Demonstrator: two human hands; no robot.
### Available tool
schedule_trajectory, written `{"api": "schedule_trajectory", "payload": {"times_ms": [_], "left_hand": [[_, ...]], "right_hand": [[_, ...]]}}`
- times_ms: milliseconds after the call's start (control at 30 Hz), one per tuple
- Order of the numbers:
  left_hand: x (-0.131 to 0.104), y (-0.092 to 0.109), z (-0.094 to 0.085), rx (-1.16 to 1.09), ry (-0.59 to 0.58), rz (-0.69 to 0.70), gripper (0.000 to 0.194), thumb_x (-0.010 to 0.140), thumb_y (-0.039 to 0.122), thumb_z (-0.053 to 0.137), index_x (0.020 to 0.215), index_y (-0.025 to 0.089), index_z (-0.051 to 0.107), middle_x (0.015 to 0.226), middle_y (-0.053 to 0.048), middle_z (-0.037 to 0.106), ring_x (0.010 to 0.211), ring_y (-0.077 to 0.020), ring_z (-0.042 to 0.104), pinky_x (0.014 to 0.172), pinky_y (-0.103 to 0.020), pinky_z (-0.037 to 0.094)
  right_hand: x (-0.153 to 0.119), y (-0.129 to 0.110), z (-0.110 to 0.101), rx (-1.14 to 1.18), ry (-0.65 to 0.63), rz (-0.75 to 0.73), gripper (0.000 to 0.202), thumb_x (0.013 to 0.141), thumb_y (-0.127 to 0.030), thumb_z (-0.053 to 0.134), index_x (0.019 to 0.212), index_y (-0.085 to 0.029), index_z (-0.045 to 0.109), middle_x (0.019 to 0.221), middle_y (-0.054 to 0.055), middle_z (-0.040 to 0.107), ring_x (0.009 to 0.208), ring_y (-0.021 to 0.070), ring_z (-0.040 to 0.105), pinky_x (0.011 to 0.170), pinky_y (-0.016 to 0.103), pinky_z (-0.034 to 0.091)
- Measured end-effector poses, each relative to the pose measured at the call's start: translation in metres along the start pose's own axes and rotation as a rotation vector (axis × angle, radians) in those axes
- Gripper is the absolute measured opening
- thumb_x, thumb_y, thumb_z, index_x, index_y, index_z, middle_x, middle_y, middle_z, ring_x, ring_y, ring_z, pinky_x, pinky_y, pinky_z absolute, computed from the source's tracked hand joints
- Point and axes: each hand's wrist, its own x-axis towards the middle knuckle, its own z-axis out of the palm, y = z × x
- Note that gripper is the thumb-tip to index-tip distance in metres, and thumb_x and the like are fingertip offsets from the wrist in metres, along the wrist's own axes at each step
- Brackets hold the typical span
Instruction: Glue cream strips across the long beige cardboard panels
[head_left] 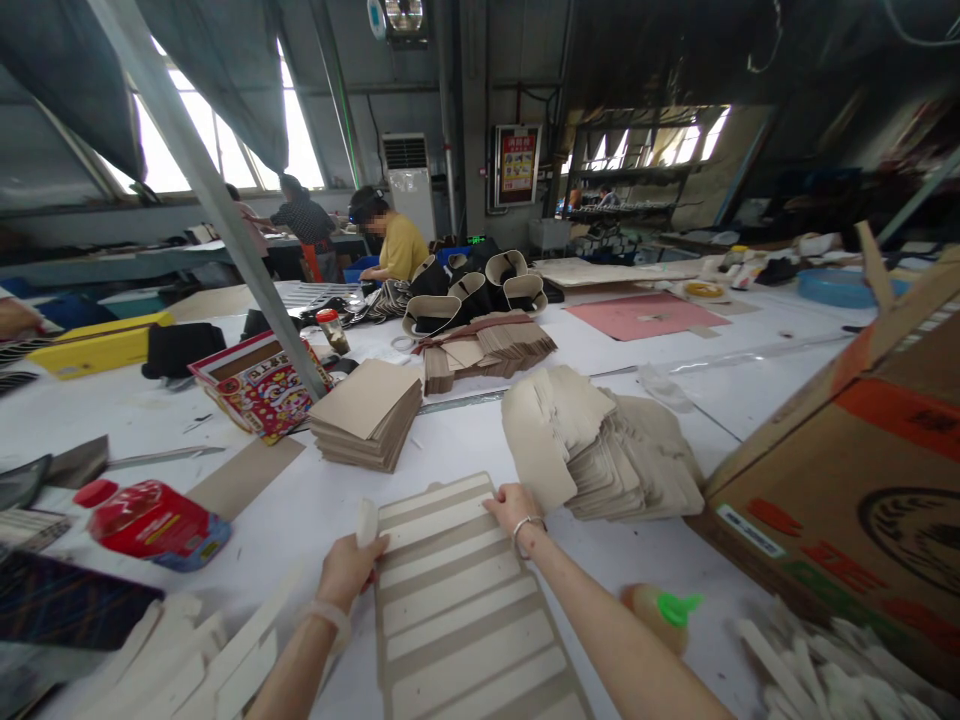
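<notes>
Lying before me is a beige cardboard sheet (448,600) crossed by several pale strips. My left hand (346,572) is closed at its left edge, a short white strip (366,522) standing up from the fingers; the thumb touches the end of an upper pale strip (435,522). At the far right corner, my right hand (514,508) pinches that strip's other end against the sheet. A fanned stack of beige pieces (600,440) lies just beyond my right hand. Loose pale strips (202,650) are heaped left of my left forearm.
A green-capped bottle (664,618) is beside my right forearm, a large carton (847,480) farther right. At left are a red bottle (154,525), a square cardboard stack (367,410) and a slanting metal post (225,210). A person in yellow (403,245) works across the table.
</notes>
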Motion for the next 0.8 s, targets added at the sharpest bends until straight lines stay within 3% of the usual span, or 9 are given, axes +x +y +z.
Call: {"api": "schedule_trajectory", "payload": {"times_ms": [333, 800], "left_hand": [[0.0027, 0.0005, 0.0012, 0.032, 0.019, -0.024, 0.033, 0.072, 0.047, 0.051, 0.063, 0.015, 0.055, 0.043, -0.001, 0.053, 0.041, -0.014, 0.05, 0.04, -0.024, 0.037], [0.0024, 0.0003, 0.0016, 0.001, -0.001, -0.022, 0.032, 0.073, 0.046, 0.05, 0.063, 0.016, 0.053, 0.042, 0.0, 0.051, 0.041, -0.0138, 0.051, 0.041, -0.023, 0.037]], "right_hand": [[0.0054, -0.0007, 0.0022, -0.052, -0.024, 0.022, 0.022, 0.067, -0.044, 0.059, 0.069, -0.023, 0.066, 0.075, 0.005, 0.069, 0.073, 0.0194, 0.062, 0.054, 0.024, 0.035], [0.0063, 0.0022, 0.0018, -0.042, -0.036, 0.015, 0.025, 0.067, -0.046, 0.059, 0.07, -0.023, 0.066, 0.071, 0.003, 0.068, 0.069, 0.0176, 0.063, 0.052, 0.022, 0.036]]}}
